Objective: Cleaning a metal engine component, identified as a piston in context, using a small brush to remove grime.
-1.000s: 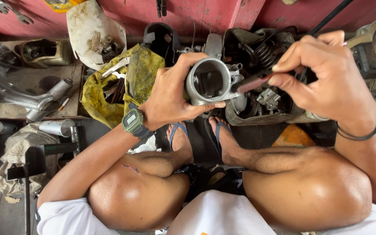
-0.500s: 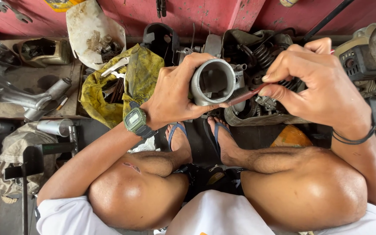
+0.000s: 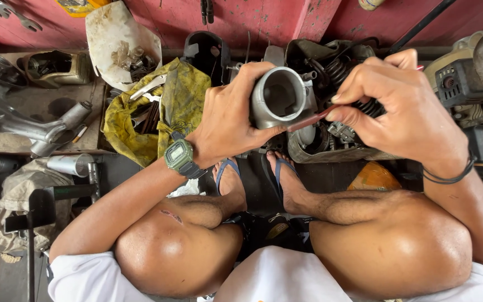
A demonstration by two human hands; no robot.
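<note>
My left hand (image 3: 227, 114) grips a grey metal cylinder part (image 3: 280, 98) with a round bore facing me, held up above my feet. A green digital watch sits on that wrist. My right hand (image 3: 401, 109) pinches a thin reddish-brown tool (image 3: 308, 120) whose tip touches the lower right rim of the cylinder part. A black band circles my right wrist. I am squatting, with both bare knees low in view and blue sandals on my feet.
A tray of engine parts and springs (image 3: 331, 140) lies just behind the hands. A yellow cloth with tools (image 3: 157, 109) lies to the left, beside a white container of small parts (image 3: 121, 47). Grey metal castings (image 3: 23, 120) lie far left. A red wall (image 3: 252, 17) runs along the back.
Both hands have shifted slightly left and down with the cylinder part. The right hand has drawn closer, bringing the tool's tip against the part's rim.
</note>
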